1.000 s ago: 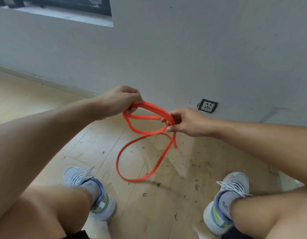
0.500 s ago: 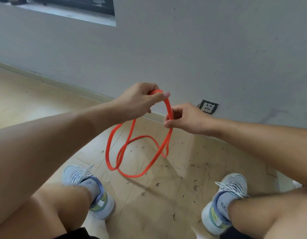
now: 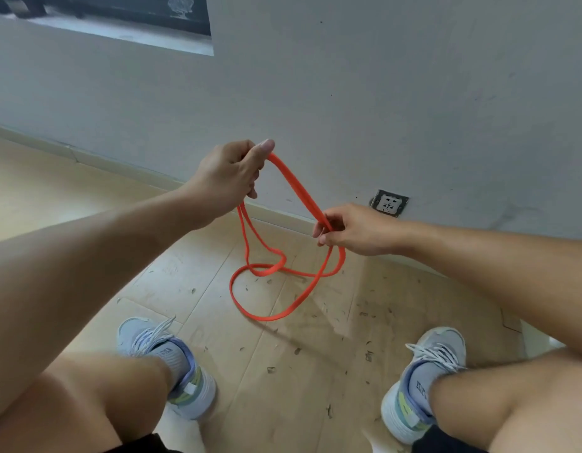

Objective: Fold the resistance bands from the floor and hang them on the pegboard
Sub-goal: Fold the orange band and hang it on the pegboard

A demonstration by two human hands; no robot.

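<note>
An orange resistance band (image 3: 295,187) hangs between both hands above the wooden floor. My left hand (image 3: 229,173) is raised at the centre and pinches the band's upper end between thumb and fingers. My right hand (image 3: 351,228), lower and to the right, pinches a doubled stretch of the band. Below the hands the band droops in crossed loops, the largest reaching down to about mid-floor between my feet. No pegboard shows in this view.
A grey wall (image 3: 381,93) stands close ahead with a wall socket (image 3: 389,203) low on the right. A dark framed panel (image 3: 119,14) is at the top left. My two feet in grey trainers (image 3: 165,354) rest on the littered wooden floor (image 3: 299,371).
My left hand has risen and my right hand has moved down and right, so the hands are further apart. The taut top stretch between them is longer and the hanging loops have shifted right.
</note>
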